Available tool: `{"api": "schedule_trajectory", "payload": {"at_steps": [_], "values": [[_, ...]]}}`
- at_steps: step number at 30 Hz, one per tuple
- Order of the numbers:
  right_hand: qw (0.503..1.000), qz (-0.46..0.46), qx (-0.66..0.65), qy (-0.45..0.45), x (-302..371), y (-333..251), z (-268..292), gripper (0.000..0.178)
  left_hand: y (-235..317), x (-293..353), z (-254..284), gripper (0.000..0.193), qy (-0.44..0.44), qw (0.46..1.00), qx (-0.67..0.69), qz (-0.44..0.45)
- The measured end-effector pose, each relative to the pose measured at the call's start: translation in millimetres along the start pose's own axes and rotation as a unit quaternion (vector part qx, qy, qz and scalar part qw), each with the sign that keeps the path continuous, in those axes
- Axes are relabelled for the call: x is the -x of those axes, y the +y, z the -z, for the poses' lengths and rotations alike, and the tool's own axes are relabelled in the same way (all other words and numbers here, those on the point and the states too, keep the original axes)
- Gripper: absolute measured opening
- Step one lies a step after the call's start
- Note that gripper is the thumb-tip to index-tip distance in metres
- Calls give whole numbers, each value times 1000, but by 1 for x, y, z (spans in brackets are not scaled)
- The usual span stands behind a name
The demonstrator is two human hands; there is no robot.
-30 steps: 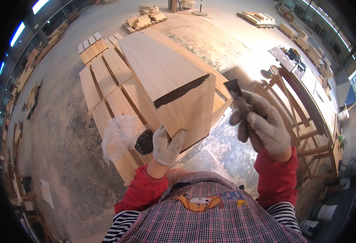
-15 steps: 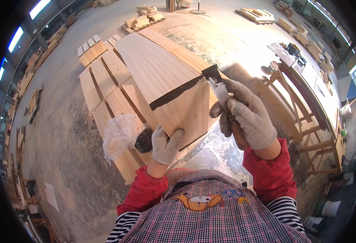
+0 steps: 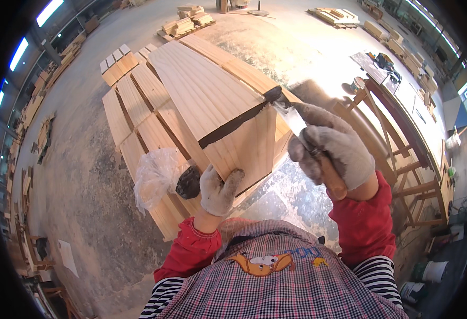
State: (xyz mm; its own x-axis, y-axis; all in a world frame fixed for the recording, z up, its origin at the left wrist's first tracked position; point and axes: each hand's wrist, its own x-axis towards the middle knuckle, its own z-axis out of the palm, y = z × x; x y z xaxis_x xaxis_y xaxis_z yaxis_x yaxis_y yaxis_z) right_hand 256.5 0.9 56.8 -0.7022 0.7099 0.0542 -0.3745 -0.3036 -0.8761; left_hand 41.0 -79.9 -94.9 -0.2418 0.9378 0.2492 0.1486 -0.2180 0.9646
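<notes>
A long wooden box (image 3: pixel 244 149) lies with its end toward me. Black putty (image 3: pixel 234 125) runs in a ragged strip along that end's top edge. My gloved left hand (image 3: pixel 218 191) grips the end's lower left corner, thumb against the end face. In my gloved right hand (image 3: pixel 337 149) is a putty knife (image 3: pixel 296 122) with a wooden handle. Its blade tip carries a dark lump of putty (image 3: pixel 273 94) and meets the box's upper right corner. Beside my left hand, a clear plastic bag (image 3: pixel 156 175) holds a black lump (image 3: pixel 188 182).
More wooden boxes or boards (image 3: pixel 137 103) lie side by side under and left of the box. To the right stands a wooden-framed workbench (image 3: pixel 403 125) with tools on top. Stacked timber (image 3: pixel 185 24) sits on the floor farther off, and buckets (image 3: pixel 432 271) stand at lower right.
My right hand has shifted right and slightly toward me, with the knife tilted lower. The putty at its tip now looks flatter against the corner. My left hand keeps its place.
</notes>
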Motion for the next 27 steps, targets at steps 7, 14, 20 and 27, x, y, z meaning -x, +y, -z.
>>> {"api": "schedule_trajectory", "payload": {"at_steps": [7,14,20,27], "values": [[993,78,-75,39,15,10,15,47,-5,1,-4,16,-25,998,-55,9],[987,108,-72,96,34,27,39,43,-11,4,-16,29,-130,972,-191,-38],[968,56,-134,205,57,46,67,46,-22,-3,-4,51,-290,952,-83,54],[944,22,-200,261,74,103,95,57,3,-72,35,75,-176,952,245,57]]}}
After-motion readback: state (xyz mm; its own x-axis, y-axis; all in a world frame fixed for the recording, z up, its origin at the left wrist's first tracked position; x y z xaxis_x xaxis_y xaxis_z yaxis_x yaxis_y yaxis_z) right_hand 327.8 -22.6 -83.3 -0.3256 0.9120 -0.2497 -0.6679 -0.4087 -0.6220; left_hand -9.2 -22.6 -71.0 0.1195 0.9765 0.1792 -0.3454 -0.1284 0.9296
